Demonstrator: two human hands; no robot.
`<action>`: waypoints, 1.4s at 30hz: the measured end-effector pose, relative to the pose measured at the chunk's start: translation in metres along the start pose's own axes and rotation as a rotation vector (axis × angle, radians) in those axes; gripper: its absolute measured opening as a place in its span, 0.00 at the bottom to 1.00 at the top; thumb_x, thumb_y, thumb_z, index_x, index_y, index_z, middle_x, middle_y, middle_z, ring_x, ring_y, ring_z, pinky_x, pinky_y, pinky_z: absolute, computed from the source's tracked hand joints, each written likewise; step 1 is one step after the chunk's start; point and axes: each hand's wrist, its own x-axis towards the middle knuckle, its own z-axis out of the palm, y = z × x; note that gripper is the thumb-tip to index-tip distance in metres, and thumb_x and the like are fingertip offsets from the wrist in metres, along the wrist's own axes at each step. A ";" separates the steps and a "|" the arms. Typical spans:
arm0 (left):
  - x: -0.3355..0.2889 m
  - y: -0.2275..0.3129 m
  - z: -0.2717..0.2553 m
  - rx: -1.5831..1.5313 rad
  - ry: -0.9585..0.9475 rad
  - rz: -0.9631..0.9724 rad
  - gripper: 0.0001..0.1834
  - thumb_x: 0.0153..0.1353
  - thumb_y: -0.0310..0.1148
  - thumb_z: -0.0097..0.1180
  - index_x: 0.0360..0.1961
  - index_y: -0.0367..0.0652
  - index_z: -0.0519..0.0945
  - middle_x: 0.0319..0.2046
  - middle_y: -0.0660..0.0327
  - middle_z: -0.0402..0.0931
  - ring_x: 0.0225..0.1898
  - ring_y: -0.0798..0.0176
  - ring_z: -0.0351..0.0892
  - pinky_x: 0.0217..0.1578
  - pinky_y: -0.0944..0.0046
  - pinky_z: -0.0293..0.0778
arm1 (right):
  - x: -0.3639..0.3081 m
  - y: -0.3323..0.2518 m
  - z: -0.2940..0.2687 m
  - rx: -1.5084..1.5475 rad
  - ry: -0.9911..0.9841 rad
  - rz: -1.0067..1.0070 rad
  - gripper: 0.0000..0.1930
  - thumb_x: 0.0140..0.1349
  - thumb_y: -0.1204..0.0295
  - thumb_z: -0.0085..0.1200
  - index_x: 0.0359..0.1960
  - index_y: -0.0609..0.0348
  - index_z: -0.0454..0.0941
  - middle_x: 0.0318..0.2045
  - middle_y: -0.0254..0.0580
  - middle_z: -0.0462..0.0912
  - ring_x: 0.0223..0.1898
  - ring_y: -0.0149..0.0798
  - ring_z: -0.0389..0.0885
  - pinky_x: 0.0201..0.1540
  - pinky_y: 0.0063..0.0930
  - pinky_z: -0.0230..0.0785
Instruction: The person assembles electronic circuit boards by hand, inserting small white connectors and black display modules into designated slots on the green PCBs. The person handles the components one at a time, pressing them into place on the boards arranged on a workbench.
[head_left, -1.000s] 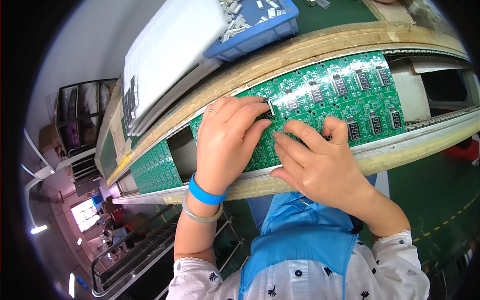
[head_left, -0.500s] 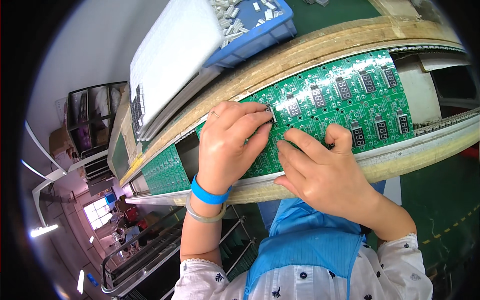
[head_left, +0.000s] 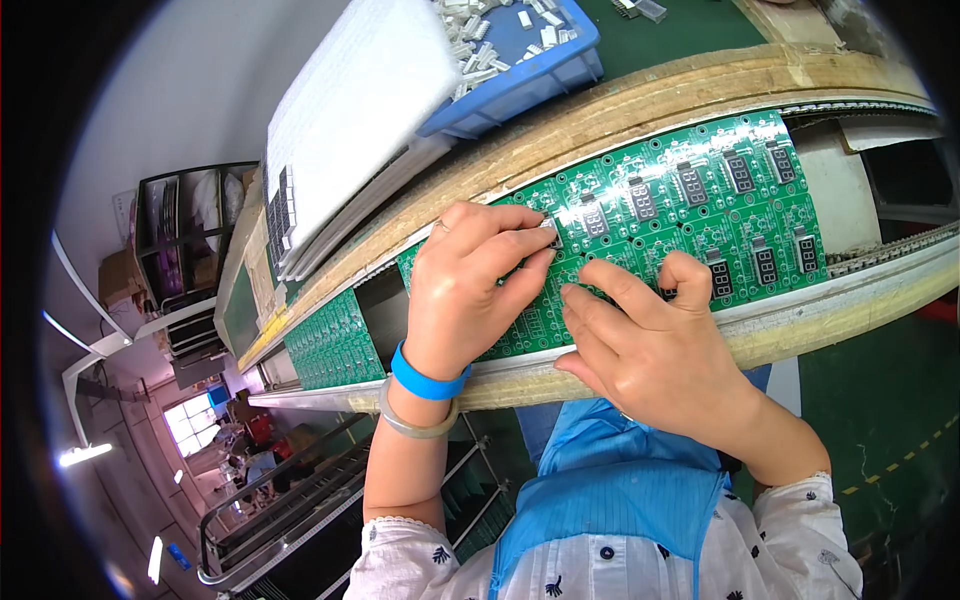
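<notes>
Between the thumb and fingertips of my left hand [head_left: 475, 275] is a small digit display module, mostly covered by the fingers, held at the upper row of a green circuit board panel [head_left: 640, 240]. My right hand [head_left: 645, 335] rests over the lower row with bent, spread fingers. Its thumb stands apart near the front rail, and one curled finger partly covers a display. Several black digit displays [head_left: 692, 184] sit in the upper row, and others, such as this display [head_left: 765, 264], sit in the lower row at the right.
The panel lies in a track between a wooden rail [head_left: 640, 105] and a front rail [head_left: 770, 340]. Another green panel [head_left: 330, 340] is at the left. Behind stand a blue bin [head_left: 520, 95] of white connectors and stacked white foam [head_left: 370, 90] holding display modules.
Both hands and the panel appear slightly shifted right and down, along with the surroundings. My left hand's pinch stays at the same upper-row spot.
</notes>
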 end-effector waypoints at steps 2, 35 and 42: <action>0.001 0.000 -0.001 -0.004 -0.001 0.014 0.12 0.45 0.20 0.71 0.33 0.41 0.87 0.37 0.59 0.85 0.37 0.57 0.82 0.38 0.62 0.78 | 0.000 0.000 0.000 0.002 -0.002 0.006 0.15 0.54 0.58 0.64 0.34 0.58 0.86 0.41 0.37 0.83 0.60 0.37 0.70 0.54 0.50 0.54; -0.051 -0.025 -0.016 -0.024 0.086 0.027 0.10 0.48 0.29 0.71 0.34 0.47 0.87 0.41 0.66 0.86 0.40 0.59 0.79 0.45 0.59 0.72 | 0.078 0.026 -0.013 -0.105 -0.095 -0.089 0.11 0.47 0.74 0.68 0.34 0.53 0.84 0.36 0.30 0.85 0.47 0.39 0.78 0.48 0.37 0.64; -0.065 -0.032 -0.009 0.030 0.093 0.077 0.10 0.48 0.31 0.70 0.34 0.48 0.88 0.44 0.71 0.85 0.45 0.63 0.78 0.44 0.59 0.69 | 0.086 0.021 -0.012 -0.142 -0.225 -0.077 0.11 0.47 0.74 0.68 0.33 0.53 0.83 0.34 0.31 0.84 0.46 0.39 0.78 0.48 0.37 0.64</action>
